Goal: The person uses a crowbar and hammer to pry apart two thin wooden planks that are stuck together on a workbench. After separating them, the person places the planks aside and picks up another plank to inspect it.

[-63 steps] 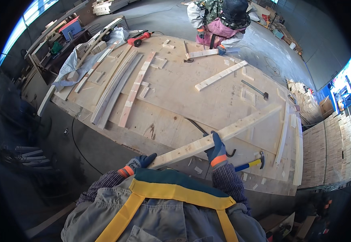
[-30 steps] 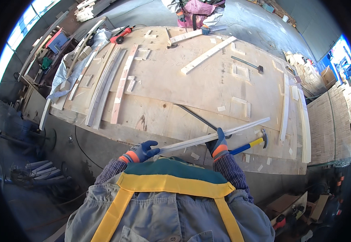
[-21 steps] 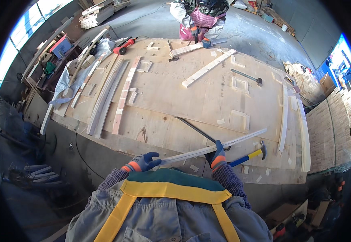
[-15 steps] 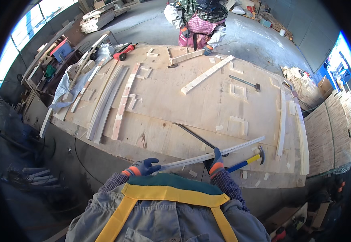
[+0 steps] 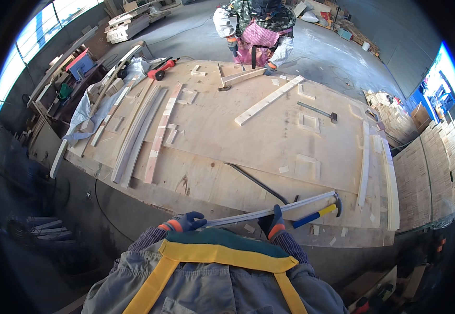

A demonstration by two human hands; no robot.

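Observation:
A long, narrow pale wooden strip (image 5: pixel 251 215) lies across in front of me at the near edge of the table. My left hand (image 5: pixel 185 222), in a dark blue glove with an orange cuff, is closed at the strip's left end. Farther along, my right hand (image 5: pixel 273 222), gloved alike, grips the strip with the thumb up on its far side. The strip's right end reaches the head of a claw hammer (image 5: pixel 319 213) with a blue and yellow handle, lying on the table. Just beyond the strip rests a dark bent pry bar (image 5: pixel 258 182).
A large plywood table (image 5: pixel 212 136) carries long battens (image 5: pixel 139 137) at left, more at right, and small wooden frames (image 5: pixel 309 123). Another hammer (image 5: pixel 319 111) lies farther back. Across the table a co-worker (image 5: pixel 261 36) handles a short board (image 5: pixel 243 77). Stacked timber (image 5: pixel 431 167) stands at right.
The strip's right end has swung toward me and down to the hammer head. My right hand has moved slightly nearer, and my left fingers have closed at the strip's end.

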